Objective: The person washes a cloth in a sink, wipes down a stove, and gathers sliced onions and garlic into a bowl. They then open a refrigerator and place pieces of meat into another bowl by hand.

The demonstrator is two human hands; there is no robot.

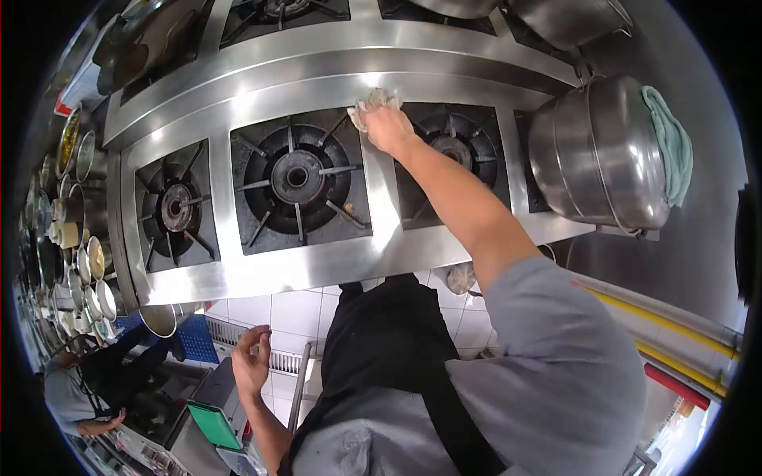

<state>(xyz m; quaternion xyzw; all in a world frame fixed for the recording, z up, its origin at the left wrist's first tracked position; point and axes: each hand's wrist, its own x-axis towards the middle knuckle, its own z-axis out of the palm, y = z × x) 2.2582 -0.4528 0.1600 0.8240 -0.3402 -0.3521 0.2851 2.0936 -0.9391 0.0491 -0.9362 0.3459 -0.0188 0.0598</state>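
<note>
My right hand reaches forward over the steel stove top. Its fingers are closed on a crumpled whitish cloth, pressed to the metal behind the strip between two burners. On one side of that strip is the large middle burner; the burner on the other side is partly covered by my forearm. Low beside my body, away from the stove, my left hand hangs with loosely bent fingers and nothing visible in it.
A smaller burner is at the stove's left end. At the right end stands a big steel pot with a green cloth on it. Many small containers line the left side. Another person is at lower left.
</note>
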